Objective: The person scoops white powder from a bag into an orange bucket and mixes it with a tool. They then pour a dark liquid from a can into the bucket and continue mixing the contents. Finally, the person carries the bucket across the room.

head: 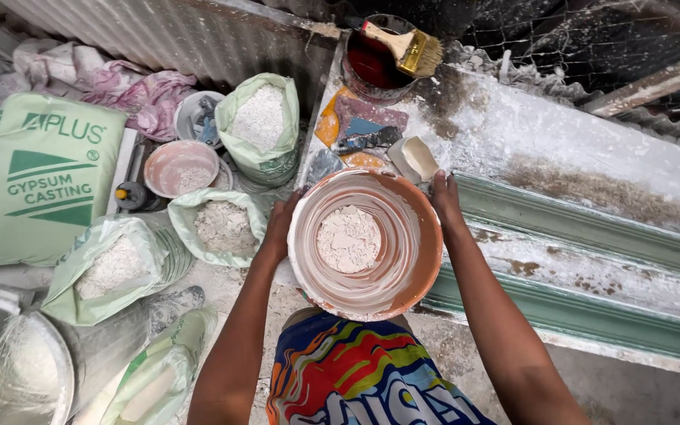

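head view: left hand [279, 228] and right hand [444, 197] grip opposite rims of the orange bowl [423, 260], fingers closed on it, near the tabletop [576, 149] edge; stiff, plaster-slick walls, moderately heavy, best held by the rim

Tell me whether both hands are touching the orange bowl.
Touching. The head view shows the left hand gripping the orange bowl at its left rim and the right hand pressed on its upper right rim.
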